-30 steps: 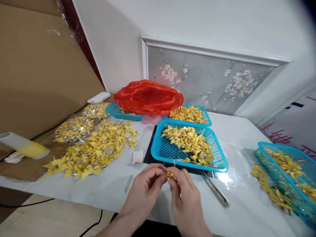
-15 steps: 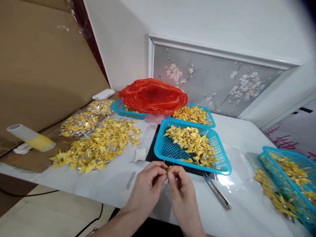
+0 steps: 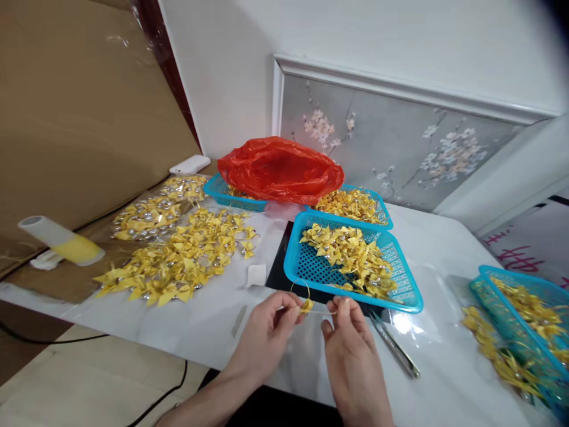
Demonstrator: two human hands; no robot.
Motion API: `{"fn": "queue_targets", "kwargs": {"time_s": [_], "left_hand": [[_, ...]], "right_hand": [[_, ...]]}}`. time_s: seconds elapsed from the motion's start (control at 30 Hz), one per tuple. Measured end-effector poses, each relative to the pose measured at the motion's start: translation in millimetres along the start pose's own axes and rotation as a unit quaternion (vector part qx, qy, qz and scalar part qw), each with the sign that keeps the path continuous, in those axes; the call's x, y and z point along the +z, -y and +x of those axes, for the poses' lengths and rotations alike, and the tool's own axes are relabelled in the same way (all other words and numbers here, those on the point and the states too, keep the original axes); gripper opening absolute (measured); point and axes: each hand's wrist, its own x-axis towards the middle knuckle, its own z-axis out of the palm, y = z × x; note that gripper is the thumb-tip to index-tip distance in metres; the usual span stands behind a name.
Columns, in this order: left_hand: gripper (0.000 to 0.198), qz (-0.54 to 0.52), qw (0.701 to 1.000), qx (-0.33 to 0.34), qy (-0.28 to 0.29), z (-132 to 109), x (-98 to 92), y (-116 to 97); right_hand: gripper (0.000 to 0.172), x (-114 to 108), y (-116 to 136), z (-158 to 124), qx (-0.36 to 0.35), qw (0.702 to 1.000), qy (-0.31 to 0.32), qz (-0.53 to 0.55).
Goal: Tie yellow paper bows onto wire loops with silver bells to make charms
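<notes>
- left hand has a little yellow flower pinched right at its fingertips, with a thin ring poking up above them
- right hand is just beside it, fingertips closed on the end of a thin strand that runs over from the flower
- blue basket sits just past both hands, tweezers lie on the counter right of the right hand
- big yellow pile is off left of the left hand

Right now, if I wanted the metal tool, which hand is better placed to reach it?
Probably your right hand: the metal tool lies just to its right. Your left hand is farther away and pinches the small yellow piece. Your right also seems to pinch a thin strand, though.
</notes>
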Motion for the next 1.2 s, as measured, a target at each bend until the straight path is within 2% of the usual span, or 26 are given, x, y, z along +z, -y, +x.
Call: {"fn": "queue_targets", "kwargs": {"time_s": [0.13, 0.33, 0.43, 0.6, 0.7, 0.83, 0.93, 1.07, 1.2], "left_hand": [[0.025, -0.091, 0.994, -0.063, -0.010, -2, -3.7, 1], [0.029, -0.202, 0.972, -0.123, -0.013, -3, -9.9, -5], [0.028, -0.245, 0.958, -0.149, -0.008, -4, -12.0, -9], [0.027, -0.310, 0.928, -0.204, 0.019, -4, -11.4, -16], [0.025, -0.329, 0.916, -0.227, 0.043, -3, -12.0, -20], [0.023, -0.328, 0.907, -0.248, 0.087, -4, -14.2, -26], [0.027, -0.298, 0.916, -0.246, 0.108, -6, -13.5, -28], [0.048, -0.195, 0.954, -0.216, 0.071, -5, -6.3, -27], [0.061, -0.179, 0.965, -0.188, 0.040, -1, 1.7, -24]], "right_hand": [[0.045, -15, 20, 2, -0.023, 0.999, -0.023, 0.043], [0.045, -46, 48, 0, -0.129, 0.988, -0.079, 0.022], [0.042, -64, 55, 1, -0.162, 0.981, -0.107, -0.008], [0.038, -83, 56, 6, -0.169, 0.978, -0.116, -0.032], [0.038, -86, 59, 7, -0.176, 0.977, -0.117, -0.036], [0.036, -78, 67, 5, -0.212, 0.967, -0.133, -0.037], [0.039, -69, 74, 2, -0.240, 0.960, -0.141, -0.036], [0.043, -63, 78, -3, -0.263, 0.953, -0.140, -0.054], [0.041, -64, 76, -8, -0.298, 0.938, -0.155, -0.082]]}}
